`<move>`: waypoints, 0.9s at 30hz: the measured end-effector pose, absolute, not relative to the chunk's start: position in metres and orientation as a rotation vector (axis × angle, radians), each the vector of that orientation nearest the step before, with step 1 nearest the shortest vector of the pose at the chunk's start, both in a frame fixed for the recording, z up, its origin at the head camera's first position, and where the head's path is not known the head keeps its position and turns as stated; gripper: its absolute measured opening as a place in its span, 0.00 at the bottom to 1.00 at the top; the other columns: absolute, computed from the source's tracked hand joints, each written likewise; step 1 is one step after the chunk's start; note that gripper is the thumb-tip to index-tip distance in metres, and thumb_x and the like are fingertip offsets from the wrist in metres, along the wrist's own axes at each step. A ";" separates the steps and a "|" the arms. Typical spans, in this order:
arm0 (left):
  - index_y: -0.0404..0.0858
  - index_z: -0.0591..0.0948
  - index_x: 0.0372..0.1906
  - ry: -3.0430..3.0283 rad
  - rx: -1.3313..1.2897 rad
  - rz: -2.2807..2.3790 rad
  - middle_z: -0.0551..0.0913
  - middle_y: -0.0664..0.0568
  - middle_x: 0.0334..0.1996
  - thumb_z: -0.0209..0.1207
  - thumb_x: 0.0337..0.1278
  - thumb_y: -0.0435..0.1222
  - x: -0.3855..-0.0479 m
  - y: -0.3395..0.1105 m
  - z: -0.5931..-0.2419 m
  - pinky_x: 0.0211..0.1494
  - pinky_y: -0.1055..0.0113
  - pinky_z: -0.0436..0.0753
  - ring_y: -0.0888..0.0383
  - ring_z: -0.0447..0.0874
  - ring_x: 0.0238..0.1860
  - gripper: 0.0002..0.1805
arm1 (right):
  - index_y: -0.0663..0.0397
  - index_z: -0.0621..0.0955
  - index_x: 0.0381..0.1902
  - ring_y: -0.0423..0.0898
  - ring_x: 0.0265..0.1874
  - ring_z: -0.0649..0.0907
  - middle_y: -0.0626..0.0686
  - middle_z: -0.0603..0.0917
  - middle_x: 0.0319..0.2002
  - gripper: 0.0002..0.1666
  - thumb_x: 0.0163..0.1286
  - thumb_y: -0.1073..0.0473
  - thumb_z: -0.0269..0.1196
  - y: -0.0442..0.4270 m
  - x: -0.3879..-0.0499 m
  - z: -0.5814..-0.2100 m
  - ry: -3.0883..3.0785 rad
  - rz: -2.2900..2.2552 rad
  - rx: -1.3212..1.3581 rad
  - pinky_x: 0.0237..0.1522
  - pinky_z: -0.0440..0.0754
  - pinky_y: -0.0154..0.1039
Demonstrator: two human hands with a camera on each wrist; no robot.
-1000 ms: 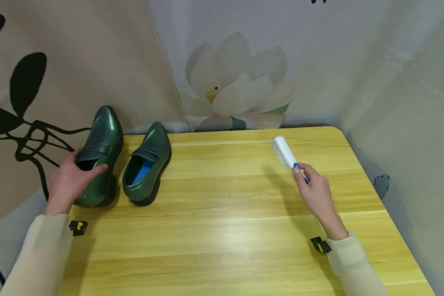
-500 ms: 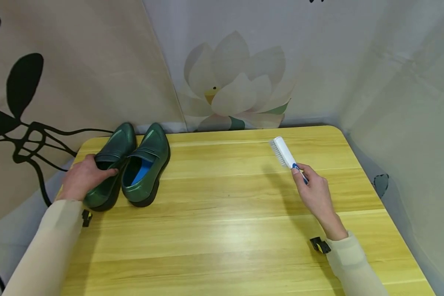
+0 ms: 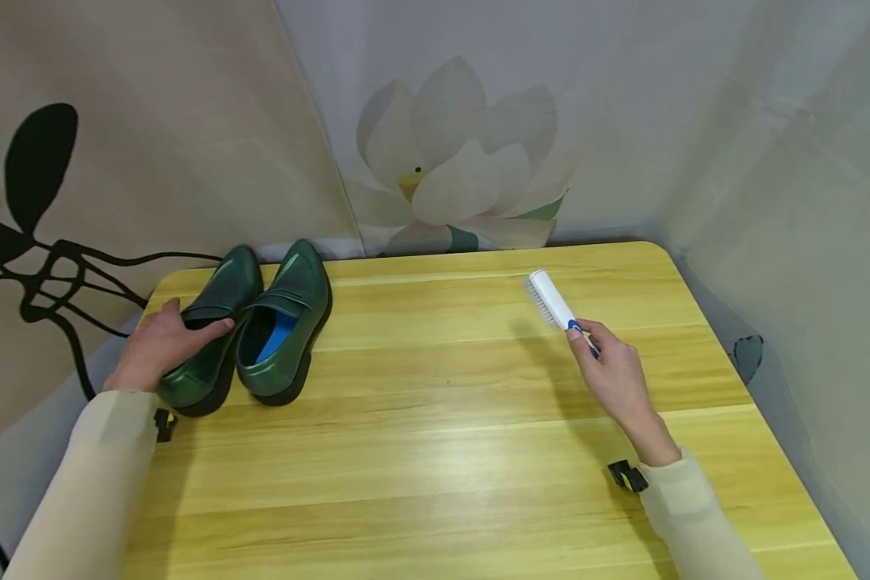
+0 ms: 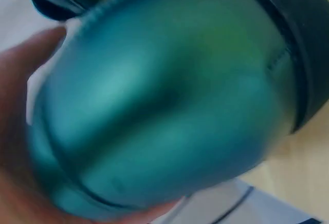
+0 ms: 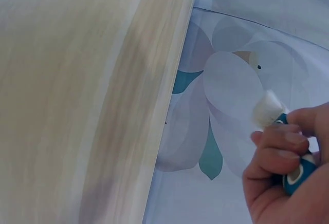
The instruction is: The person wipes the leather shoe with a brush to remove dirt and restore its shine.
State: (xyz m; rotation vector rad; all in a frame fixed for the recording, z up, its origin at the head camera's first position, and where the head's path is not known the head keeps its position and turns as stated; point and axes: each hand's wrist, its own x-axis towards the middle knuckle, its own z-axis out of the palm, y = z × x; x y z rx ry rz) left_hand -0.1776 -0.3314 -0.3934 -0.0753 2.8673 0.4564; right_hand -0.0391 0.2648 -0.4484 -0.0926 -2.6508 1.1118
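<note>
At the table's back left corner a green loafer (image 3: 226,288) stands with its toe toward the backdrop. My left hand (image 3: 161,345) grips it at the opening from the left, thumb across the collar. The left wrist view is filled by the shoe's shiny heel (image 4: 164,95), blurred, with the thumb and fingers around its top edge. Close on the right is a matching loafer (image 3: 294,283) with a blue insole. My right hand (image 3: 618,379) holds a white brush (image 3: 553,298) by its blue handle (image 5: 299,176) above the table, bristles facing left.
The yellow wooden table (image 3: 435,451) has rounded back corners. A fabric backdrop (image 3: 623,121) printed with a flower hangs behind it and along the right side. Black wrist mounts (image 3: 627,477) sit at both sleeve cuffs.
My left hand has brought the left loafer down and to the right, beside the other one. Over the last half second it shifts only slightly. The right hand and brush stay nearly still.
</note>
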 end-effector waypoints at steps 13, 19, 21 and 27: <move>0.28 0.74 0.67 3.446 0.417 0.865 0.64 0.34 0.74 0.64 0.66 0.41 -0.138 -0.212 -0.388 0.73 0.34 0.61 0.33 0.59 0.74 0.31 | 0.72 0.74 0.66 0.46 0.17 0.70 0.55 0.77 0.26 0.27 0.84 0.53 0.53 0.280 -0.051 -0.456 -2.990 0.978 -0.015 0.19 0.69 0.40; 0.29 0.73 0.69 3.330 0.518 0.829 0.64 0.33 0.74 0.65 0.65 0.42 -0.131 -0.174 -0.405 0.71 0.35 0.63 0.33 0.61 0.74 0.33 | 0.73 0.72 0.68 0.46 0.18 0.69 0.61 0.81 0.33 0.27 0.84 0.55 0.51 0.295 -0.057 -0.463 -3.066 0.908 -0.030 0.21 0.68 0.42; 0.28 0.71 0.71 3.268 0.511 0.793 0.63 0.34 0.75 0.65 0.66 0.44 -0.130 -0.164 -0.412 0.73 0.35 0.62 0.33 0.59 0.75 0.36 | 0.74 0.71 0.68 0.47 0.19 0.70 0.65 0.83 0.39 0.27 0.84 0.56 0.51 0.300 -0.058 -0.466 -3.088 0.898 -0.043 0.22 0.69 0.42; 0.28 0.63 0.77 3.100 0.526 0.677 0.59 0.33 0.77 0.64 0.67 0.52 -0.127 -0.141 -0.430 0.77 0.35 0.55 0.33 0.51 0.79 0.45 | 0.73 0.72 0.66 0.51 0.24 0.76 0.70 0.84 0.44 0.26 0.83 0.55 0.51 0.308 -0.061 -0.469 -3.175 0.779 -0.036 0.27 0.73 0.46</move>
